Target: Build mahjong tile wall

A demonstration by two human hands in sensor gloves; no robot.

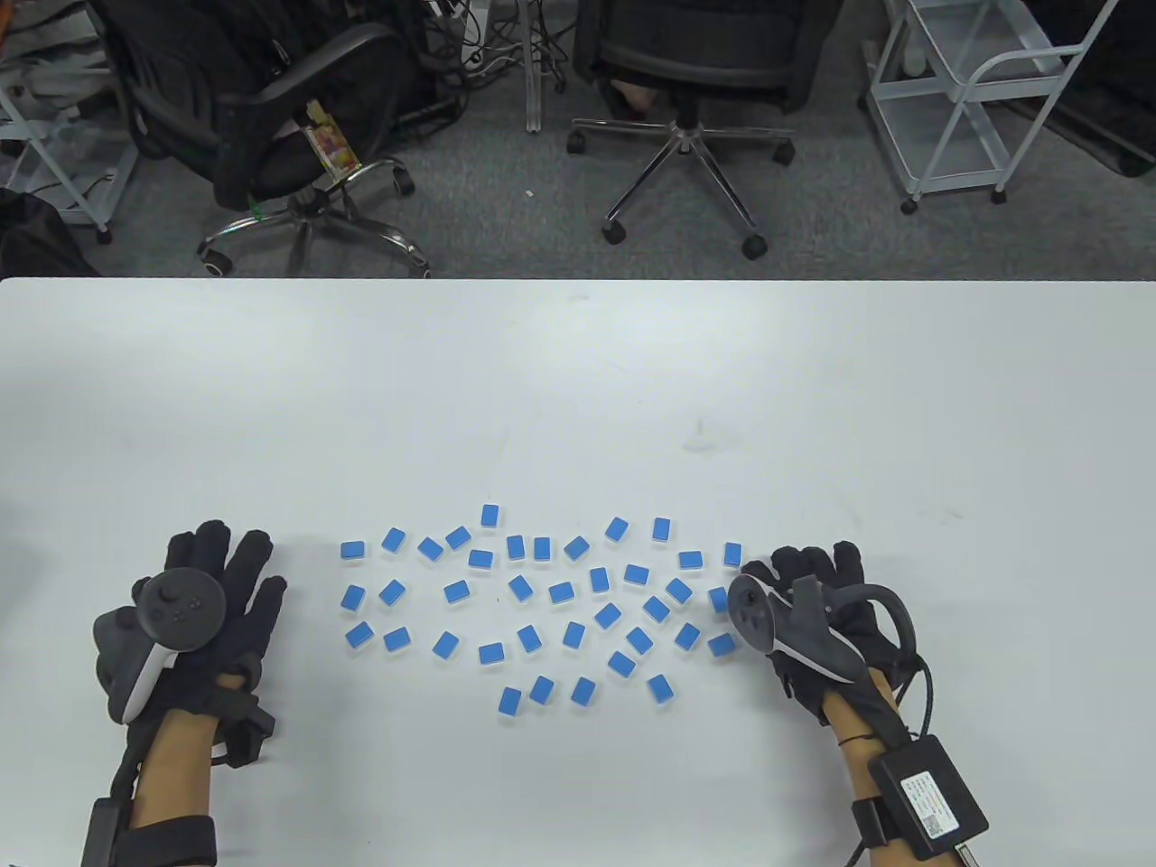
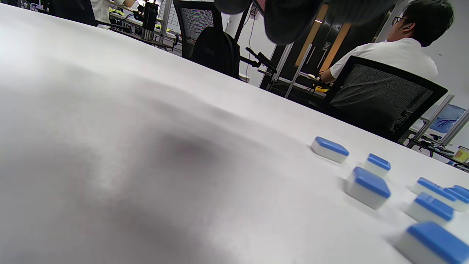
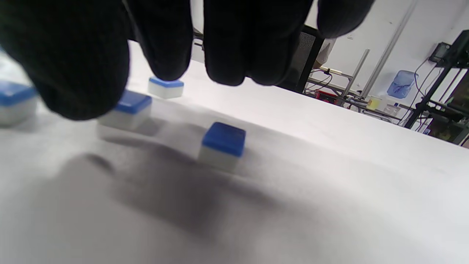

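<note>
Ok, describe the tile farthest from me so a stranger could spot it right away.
On the white table, between the two gloved hands, lies a scatter of blue-backed tiles. The farthest tile sits alone at the scatter's far edge, left of centre, beyond every other tile.

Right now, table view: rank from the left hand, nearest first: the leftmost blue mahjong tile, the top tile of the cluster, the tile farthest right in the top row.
1. Leftmost blue mahjong tile, just right of the left hand.
2. Top tile, cluster's far edge.
3. Top-row rightmost tile, beside the right hand.
</note>
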